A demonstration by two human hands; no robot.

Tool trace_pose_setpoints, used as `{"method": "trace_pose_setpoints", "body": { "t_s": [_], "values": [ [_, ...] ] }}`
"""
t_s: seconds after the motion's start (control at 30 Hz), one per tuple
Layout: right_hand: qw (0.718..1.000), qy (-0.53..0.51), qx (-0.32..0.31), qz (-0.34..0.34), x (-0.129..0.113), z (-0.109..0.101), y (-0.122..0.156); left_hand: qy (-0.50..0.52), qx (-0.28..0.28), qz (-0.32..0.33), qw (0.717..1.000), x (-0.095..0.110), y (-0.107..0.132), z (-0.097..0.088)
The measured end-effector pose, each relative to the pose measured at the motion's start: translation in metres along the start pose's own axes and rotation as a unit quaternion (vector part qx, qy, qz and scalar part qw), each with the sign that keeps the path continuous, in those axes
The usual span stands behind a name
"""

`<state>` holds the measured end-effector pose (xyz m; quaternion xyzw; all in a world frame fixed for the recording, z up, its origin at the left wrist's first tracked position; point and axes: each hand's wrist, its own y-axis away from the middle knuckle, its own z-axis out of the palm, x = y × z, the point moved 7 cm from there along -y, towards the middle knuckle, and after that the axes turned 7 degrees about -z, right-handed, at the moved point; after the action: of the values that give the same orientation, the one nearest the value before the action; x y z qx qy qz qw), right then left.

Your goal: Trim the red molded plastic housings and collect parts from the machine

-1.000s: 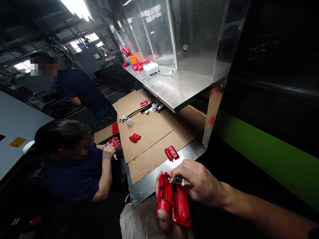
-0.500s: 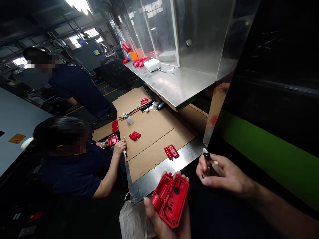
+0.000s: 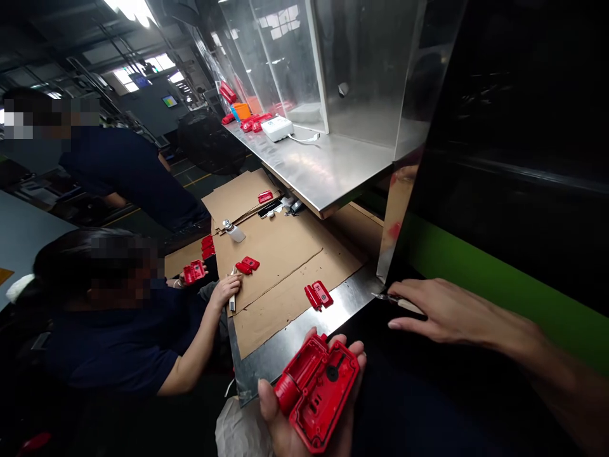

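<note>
My left hand (image 3: 295, 425) cradles a red plastic housing (image 3: 316, 390) at the bottom centre, its open inner side facing up. My right hand (image 3: 438, 311) reaches toward the near right corner of the metal table (image 3: 352, 295), fingers stretched along a small metal-tipped tool (image 3: 397, 299) with a pale handle that it holds against the edge. A finished red part (image 3: 318, 295) lies on the cardboard sheet (image 3: 285, 254) just beyond the housing.
A seated co-worker at left holds a red part (image 3: 194, 271) and a tool (image 3: 231, 301) at the table edge; another person stands behind. More red parts (image 3: 247, 264), a small bottle (image 3: 233, 230), a steel shelf (image 3: 323, 168) with a white box (image 3: 276, 128) and clear panels lie beyond.
My right hand lifted the small tool off the red housing and carried it right and away to the table corner. My left hand tipped the housing flatter, inner side up.
</note>
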<state>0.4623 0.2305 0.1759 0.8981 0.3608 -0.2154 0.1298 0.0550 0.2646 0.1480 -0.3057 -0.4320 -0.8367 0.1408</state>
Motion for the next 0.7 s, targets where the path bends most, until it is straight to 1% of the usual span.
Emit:
{"method": "trace_pose_setpoints", "body": {
  "t_s": [0.07, 0.13, 0.2, 0.23, 0.27, 0.3, 0.37, 0.47, 0.53, 0.6, 0.7],
  "values": [
    [0.998, -0.004, 0.023, -0.066, -0.021, -0.018, -0.008, -0.002, -0.015, 0.001, 1.0, -0.021, 0.042, -0.004],
    [0.986, -0.002, 0.039, -0.16, -0.046, -0.032, -0.013, -0.005, -0.054, -0.011, 0.998, -0.056, 0.097, -0.018],
    [0.965, 0.016, 0.046, -0.258, -0.07, -0.042, -0.016, -0.011, -0.09, -0.035, 0.995, -0.094, 0.153, -0.036],
    [0.953, 0.031, 0.049, -0.298, -0.08, -0.045, -0.017, -0.014, -0.108, -0.044, 0.993, -0.11, 0.177, -0.044],
    [0.941, 0.047, 0.051, -0.332, -0.089, -0.047, -0.018, -0.016, -0.126, -0.049, 0.991, -0.122, 0.196, -0.049],
    [0.93, 0.066, 0.051, -0.359, -0.098, -0.049, -0.019, -0.017, -0.141, -0.052, 0.988, -0.13, 0.21, -0.051],
    [0.911, 0.101, 0.05, -0.396, -0.111, -0.05, -0.021, -0.016, -0.164, -0.052, 0.985, -0.133, 0.224, -0.05],
    [0.892, 0.152, 0.043, -0.424, -0.125, -0.049, -0.025, -0.013, -0.207, -0.056, 0.977, -0.125, 0.226, -0.04],
    [0.883, 0.172, 0.039, -0.435, -0.131, -0.048, -0.026, -0.007, -0.238, -0.074, 0.968, -0.123, 0.225, -0.039],
    [0.874, 0.182, 0.032, -0.449, -0.137, -0.048, -0.027, 0.007, -0.256, -0.091, 0.962, -0.124, 0.225, -0.043],
    [0.863, 0.197, 0.027, -0.464, -0.144, -0.046, -0.027, 0.017, -0.249, -0.098, 0.963, -0.124, 0.228, -0.051]
  ]
}}
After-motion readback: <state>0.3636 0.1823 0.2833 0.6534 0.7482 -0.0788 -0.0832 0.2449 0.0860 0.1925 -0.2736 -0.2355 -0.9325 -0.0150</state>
